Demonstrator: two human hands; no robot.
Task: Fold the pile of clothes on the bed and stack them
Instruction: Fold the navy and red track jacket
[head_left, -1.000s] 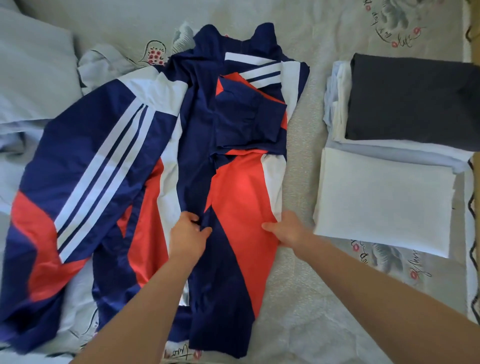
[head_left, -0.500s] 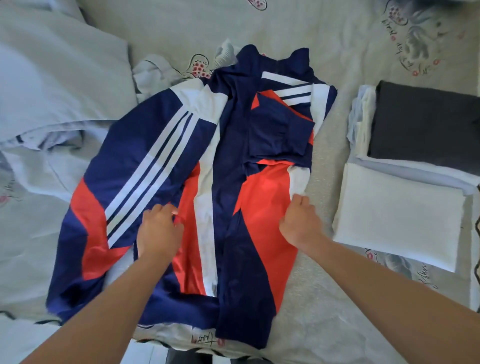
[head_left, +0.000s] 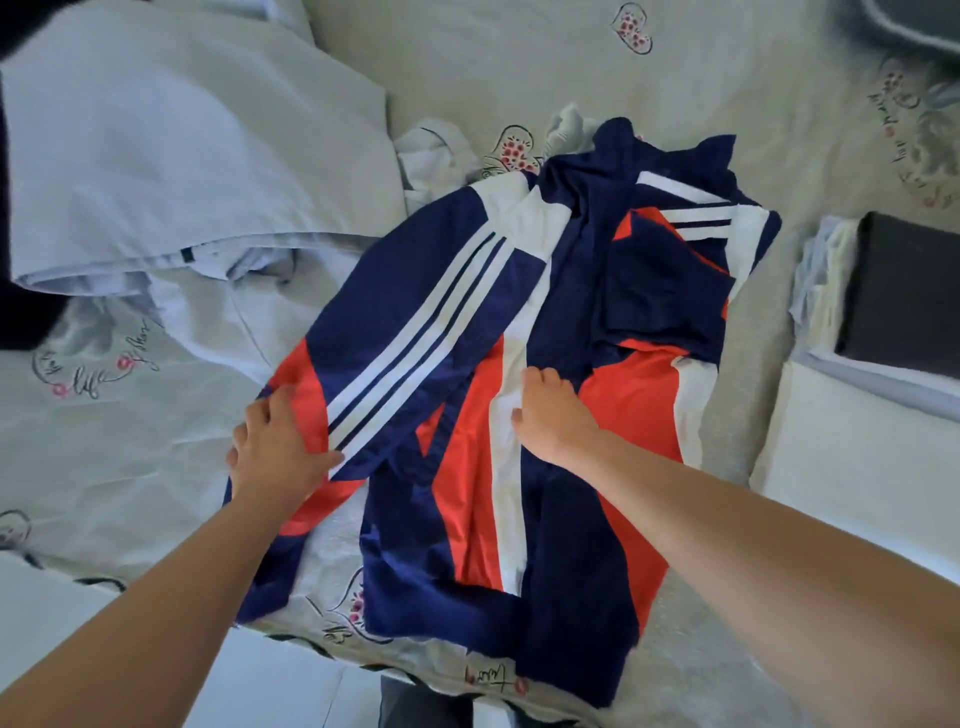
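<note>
Bedding fills the far left: a pale blue pillow (head_left: 171, 150) lies on the printed bedsheet (head_left: 130, 467), with a crumpled pale garment (head_left: 436, 156) just beyond its right corner. Next comes the left hand (head_left: 275, 447), fingers bent and closed around the outer edge of the jacket sleeve (head_left: 415, 332), the thumb lying over the white stripes and the fingertips tucked under the cloth. The sleeve runs up and right from that grip, slanting across the navy, red and white track jacket (head_left: 561, 415), which lies spread front-up in the middle of the bed with its collar at the far end. The right hand (head_left: 550, 410) rests palm-down on the jacket's middle, fingers loosely spread and flat on the fabric, gripping nothing. At the right edge, apart from the jacket, sits a stack of folded clothes (head_left: 852, 467), white pieces with a dark folded garment (head_left: 909, 291) on top.
</note>
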